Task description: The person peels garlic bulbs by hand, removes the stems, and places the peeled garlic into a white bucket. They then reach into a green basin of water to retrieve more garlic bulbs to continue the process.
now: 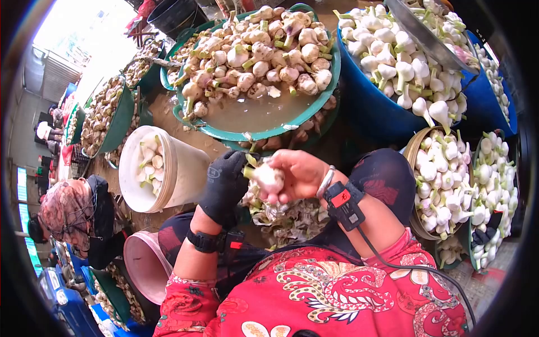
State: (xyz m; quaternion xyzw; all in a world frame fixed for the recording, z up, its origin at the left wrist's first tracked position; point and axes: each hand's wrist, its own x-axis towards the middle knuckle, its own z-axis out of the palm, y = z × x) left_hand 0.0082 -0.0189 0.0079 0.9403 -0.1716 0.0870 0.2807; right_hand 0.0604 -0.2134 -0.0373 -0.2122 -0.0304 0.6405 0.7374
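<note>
A garlic bulb [268, 178] with a short green-tipped stem sits between my two hands, over my lap. My right hand [297, 171], bare, has its fingers curled round the bulb. On my left hand [222, 182] is a black glove; its fingers are closed at the stem end, where a bit of greenish leaf sticks up. Below the hands, a heap of papery garlic peelings [289, 222] lies between my knees.
Ahead stands a green tub [252, 135] piled with unpeeled garlic. White bulbs fill a blue barrel [365, 95] and a bucket [412, 185] to the right. At left are a white bucket [185, 168] with some bulbs, a pink bucket [143, 261] and another person [70, 216].
</note>
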